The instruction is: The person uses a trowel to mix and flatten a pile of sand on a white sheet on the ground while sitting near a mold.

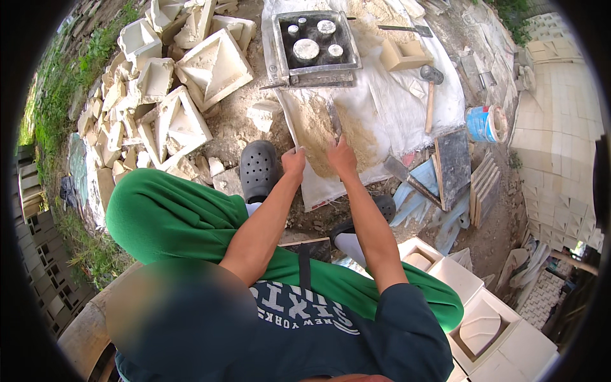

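Observation:
My left hand (293, 163) is closed at the left edge of a white woven sheet (393, 118), pinching its border. My right hand (342, 158) grips a narrow, flat-bladed tool (334, 121), whose blade points away from me over a heap of tan sandy powder (312, 127). The fingers partly hide the tool's handle, so its exact kind is unclear. Just beyond the powder sits a dark square mould (278, 44), with several round, pale-topped pegs standing inside it.
Broken, cream-coloured cast blocks (216, 69) are piled at the left. On the sheet's right lie a mallet (431, 95) and a small open block (405, 55). A blue bucket (478, 125) and leaning boards (453, 169) stand farther right. Hollow blocks (480, 325) sit by my right knee.

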The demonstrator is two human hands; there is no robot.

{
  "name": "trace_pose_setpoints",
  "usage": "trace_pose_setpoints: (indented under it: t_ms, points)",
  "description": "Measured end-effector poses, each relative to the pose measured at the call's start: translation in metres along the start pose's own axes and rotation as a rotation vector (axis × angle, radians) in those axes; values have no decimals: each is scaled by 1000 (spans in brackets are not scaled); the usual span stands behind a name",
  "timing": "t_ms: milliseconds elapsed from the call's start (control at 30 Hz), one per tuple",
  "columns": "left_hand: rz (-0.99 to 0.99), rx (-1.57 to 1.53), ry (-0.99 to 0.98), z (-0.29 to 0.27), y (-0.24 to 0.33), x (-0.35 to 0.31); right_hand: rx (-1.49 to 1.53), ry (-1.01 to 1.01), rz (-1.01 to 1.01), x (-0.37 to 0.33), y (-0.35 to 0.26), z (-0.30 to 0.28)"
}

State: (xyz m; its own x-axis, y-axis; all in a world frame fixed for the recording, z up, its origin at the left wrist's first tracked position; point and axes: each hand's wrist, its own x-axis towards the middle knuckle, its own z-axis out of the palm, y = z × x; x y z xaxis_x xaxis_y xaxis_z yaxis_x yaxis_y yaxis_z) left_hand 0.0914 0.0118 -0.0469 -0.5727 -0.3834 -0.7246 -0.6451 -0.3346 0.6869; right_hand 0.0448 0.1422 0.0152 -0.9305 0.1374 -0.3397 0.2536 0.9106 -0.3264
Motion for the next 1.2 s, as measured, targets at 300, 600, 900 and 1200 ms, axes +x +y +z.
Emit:
trace_pose_setpoints:
  t_ms: [300, 600, 900, 1200]
  points:
    - [5, 107, 10, -4, 18, -11, -20, -46, -64, -1, 7, -1]
    - [-20, 45, 13, -2, 13, -8, -19, -47, -71, -3, -18, 3]
    - [-31, -22, -25, -2, 7, -3, -71, -99, -98, -18, -19, -2]
    - [72, 22, 15, -6, 10, 14, 58, -33, -180, -18, -66, -12]
